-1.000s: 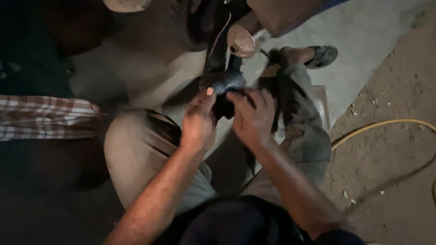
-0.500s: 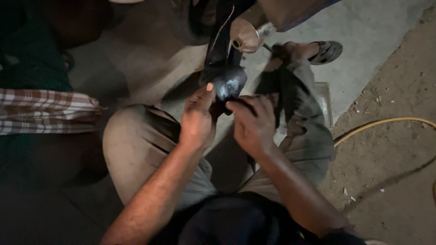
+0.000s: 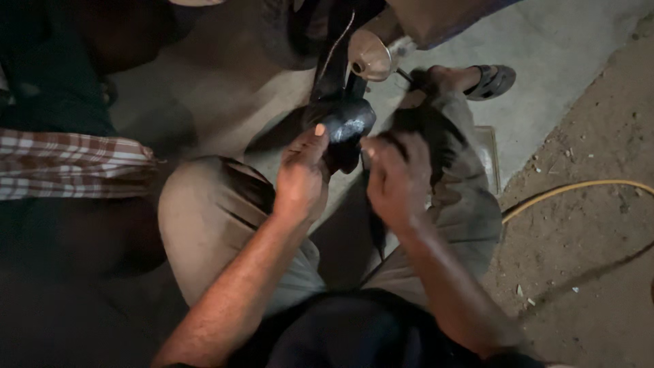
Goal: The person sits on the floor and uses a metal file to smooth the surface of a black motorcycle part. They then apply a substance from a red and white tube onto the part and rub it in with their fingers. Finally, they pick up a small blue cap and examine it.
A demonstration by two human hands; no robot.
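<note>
Black rounded part (image 3: 347, 121) unmoved; left hand (image 3: 300, 178) steadies, right hand (image 3: 398, 178) withdrawn, blurred.

Pale concrete floor (image 3: 565, 48) is seen at top and centre, dimly lit, with heavy shadow on the left. Bare dirt ground (image 3: 593, 266) with small debris is seen on the right. A yellow hose (image 3: 579, 187) is laid in a curve across the dirt.

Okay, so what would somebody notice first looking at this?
At centre, both hands meet on a dark rounded part: the left hand grips its side, the right hand is blurred beside it. A yellow hose curves over the dirt at right, and checked cloth shows at left.
</note>
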